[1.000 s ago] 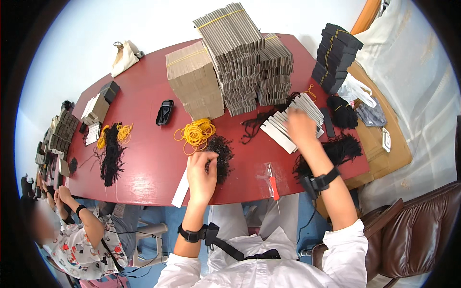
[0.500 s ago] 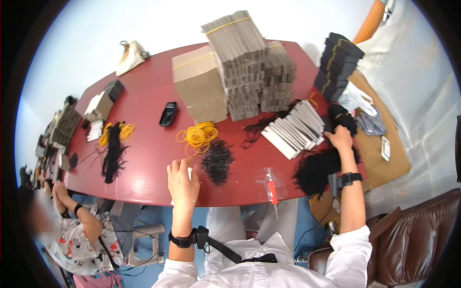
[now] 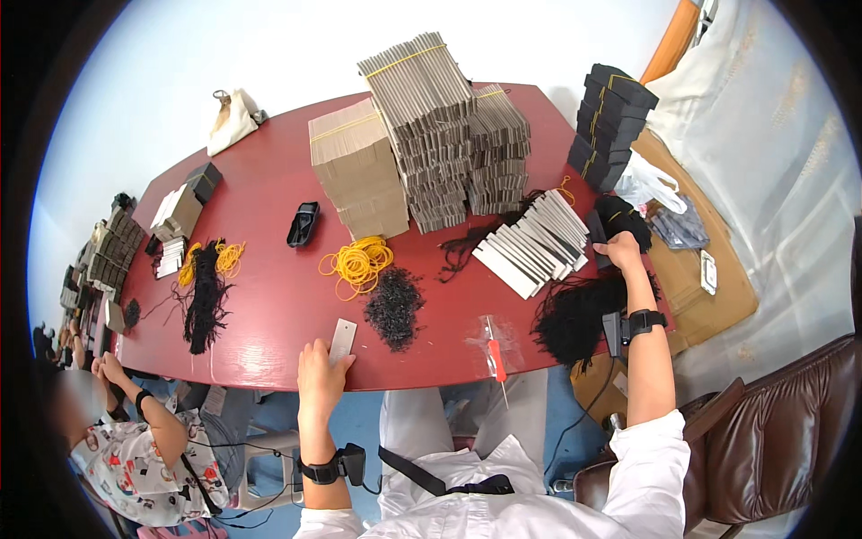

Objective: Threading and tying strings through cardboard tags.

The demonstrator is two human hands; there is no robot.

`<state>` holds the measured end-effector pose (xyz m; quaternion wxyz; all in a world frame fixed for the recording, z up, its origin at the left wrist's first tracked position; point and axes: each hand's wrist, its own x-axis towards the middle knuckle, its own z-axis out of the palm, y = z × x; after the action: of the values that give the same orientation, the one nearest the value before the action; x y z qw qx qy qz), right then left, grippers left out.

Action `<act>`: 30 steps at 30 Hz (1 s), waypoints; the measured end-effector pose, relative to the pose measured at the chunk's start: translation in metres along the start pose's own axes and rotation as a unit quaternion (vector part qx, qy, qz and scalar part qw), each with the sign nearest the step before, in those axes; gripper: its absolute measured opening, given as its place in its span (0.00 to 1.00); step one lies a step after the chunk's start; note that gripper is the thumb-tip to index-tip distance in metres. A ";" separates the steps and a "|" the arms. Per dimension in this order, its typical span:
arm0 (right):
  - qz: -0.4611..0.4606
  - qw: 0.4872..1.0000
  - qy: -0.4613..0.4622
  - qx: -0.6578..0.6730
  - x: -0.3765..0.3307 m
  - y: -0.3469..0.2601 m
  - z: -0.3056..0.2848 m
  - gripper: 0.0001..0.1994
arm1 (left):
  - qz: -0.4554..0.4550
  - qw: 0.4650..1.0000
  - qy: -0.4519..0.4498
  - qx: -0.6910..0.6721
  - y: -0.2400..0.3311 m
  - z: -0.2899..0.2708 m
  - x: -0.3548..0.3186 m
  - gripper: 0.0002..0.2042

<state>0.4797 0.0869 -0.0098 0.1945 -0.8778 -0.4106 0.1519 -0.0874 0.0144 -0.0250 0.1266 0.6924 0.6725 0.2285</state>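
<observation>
My left hand (image 3: 321,375) is closed at the table's front edge around the lower end of a pale card strip (image 3: 342,339), which has a small hole. On the right, my right hand (image 3: 621,251) pinches the near end of a dark flat piece (image 3: 598,230), its fingertips partly hidden. Right beside that hand lies a black cord bundle (image 3: 626,220). A fanned row of white card strips (image 3: 530,247) rests just left of it, and a heap of black cords (image 3: 570,319) spreads below. Small dark clear-looking bits (image 3: 393,310) form a pile beyond my left hand.
Yellow rubber bands (image 3: 362,262), a black tray (image 3: 303,225) and tall banded stacks of grey-brown card (image 3: 431,126) stand farther back. A red-handled screwdriver (image 3: 496,359) pokes over the front edge. Black boxes (image 3: 611,126) are stacked at right. Another person (image 3: 148,431) sits at left.
My left hand has drawn back toward the table edge, and the pale card strip in it now shows more fully. My right hand has shifted from the black cord bundle to the dark flat piece.
</observation>
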 end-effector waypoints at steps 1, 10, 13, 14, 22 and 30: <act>0.002 1.000 0.001 -0.001 -0.005 0.001 -0.002 0.23 | 0.032 0.999 0.019 0.036 -0.001 0.001 -0.001 0.15; -0.177 0.935 0.132 0.278 -0.086 0.020 -0.030 0.07 | -0.006 0.981 0.027 -0.190 0.028 -0.009 -0.011 0.09; -0.250 0.887 -0.009 0.388 -0.162 0.024 -0.020 0.05 | -0.011 0.943 -0.036 -0.329 0.047 0.005 -0.035 0.06; -0.287 0.889 -0.048 0.354 -0.187 0.039 -0.016 0.05 | 0.013 0.929 -0.060 -0.366 0.052 0.010 -0.042 0.05; -0.220 0.901 -0.208 0.310 -0.311 0.055 0.058 0.07 | 0.059 0.866 -0.281 -0.409 0.070 0.048 -0.078 0.08; -0.256 0.924 -0.092 0.270 -0.317 0.079 0.111 0.08 | 0.098 0.862 -0.319 -0.381 0.081 0.069 -0.098 0.07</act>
<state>0.2887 -0.1825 -0.1104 0.4179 -0.6391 -0.5810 0.2816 0.0174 -0.0786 -0.0599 0.5655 0.6877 0.3842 0.2445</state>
